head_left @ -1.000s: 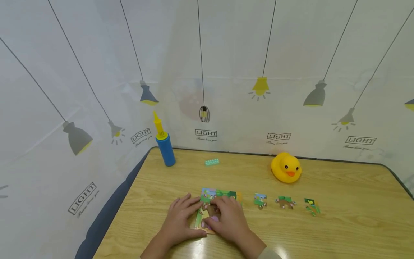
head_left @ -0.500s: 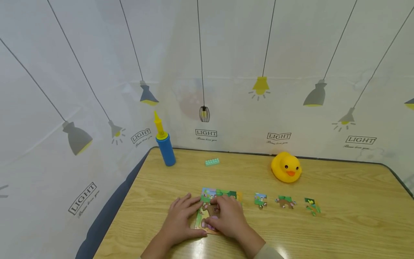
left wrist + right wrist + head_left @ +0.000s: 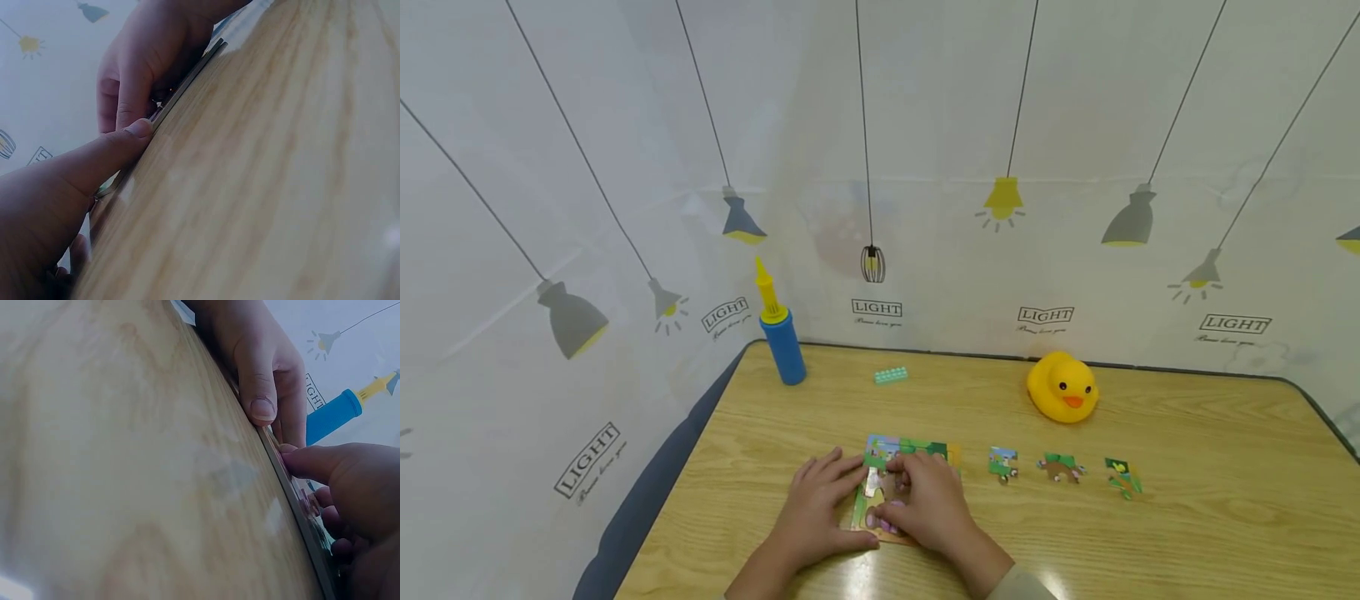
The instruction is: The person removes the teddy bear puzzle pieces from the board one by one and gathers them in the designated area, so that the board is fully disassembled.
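A jigsaw puzzle [image 3: 878, 447] in a flat frame lies on the wooden table, partly hidden under both hands. My left hand [image 3: 818, 508] rests at its left side with fingers extended; its thumb [image 3: 139, 128] touches the near edge of the frame. Over the puzzle's middle and right, my right hand [image 3: 936, 504] has curled fingers and pinches a puzzle piece between thumb and fingers, mostly covered by the hand. To the right lie three loose pieces in a row: a blue and green piece [image 3: 1003, 463], a brown and green piece [image 3: 1060, 468] and a green piece [image 3: 1122, 477].
A yellow rubber duck [image 3: 1063, 388] sits behind the loose pieces. At the back left stands a blue and yellow hand pump [image 3: 783, 346], with a mint toy brick [image 3: 891, 376] to its right. A lamp-printed curtain [image 3: 940, 275] borders the table's back and left.
A patch of the puzzle beside my right fingertips has turned from brown to pale and shiny. Both hands stay almost in place; the head view has shifted very slightly.
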The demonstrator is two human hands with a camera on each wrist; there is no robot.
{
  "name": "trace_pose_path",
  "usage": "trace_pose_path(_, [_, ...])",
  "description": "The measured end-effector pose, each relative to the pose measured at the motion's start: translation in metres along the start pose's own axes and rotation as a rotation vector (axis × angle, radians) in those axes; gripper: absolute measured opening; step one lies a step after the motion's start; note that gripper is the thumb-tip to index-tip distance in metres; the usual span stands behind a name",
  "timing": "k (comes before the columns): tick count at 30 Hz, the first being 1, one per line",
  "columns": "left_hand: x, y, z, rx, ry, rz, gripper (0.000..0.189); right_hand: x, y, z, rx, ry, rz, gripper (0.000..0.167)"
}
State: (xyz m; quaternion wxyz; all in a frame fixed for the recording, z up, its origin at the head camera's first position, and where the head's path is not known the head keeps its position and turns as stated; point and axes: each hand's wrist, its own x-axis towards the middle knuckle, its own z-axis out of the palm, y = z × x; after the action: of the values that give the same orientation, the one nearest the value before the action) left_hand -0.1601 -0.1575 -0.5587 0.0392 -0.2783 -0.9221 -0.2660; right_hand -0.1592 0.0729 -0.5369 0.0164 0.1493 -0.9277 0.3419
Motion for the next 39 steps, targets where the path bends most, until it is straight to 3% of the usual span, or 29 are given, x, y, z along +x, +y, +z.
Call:
trace_pose_path(11, [-0.002,0.0,-0.001,0.0,0.009,0.006,0.104,-0.003,0.005,0.01,0.061,0.125,-0.049,0.046])
trace_pose_path(31, [0.0,0.001,0.0,-0.018,0.005,0.002,0.103,-0.008,0.012,0.011,-0.143,0.175,-0.336,0.048])
trace_pose_path(39, [-0.001,0.0,0.0,-0.008,0.005,-0.003,0.102,-0.006,0.013,0.013,-0.189,0.202,-0.392,0.043])
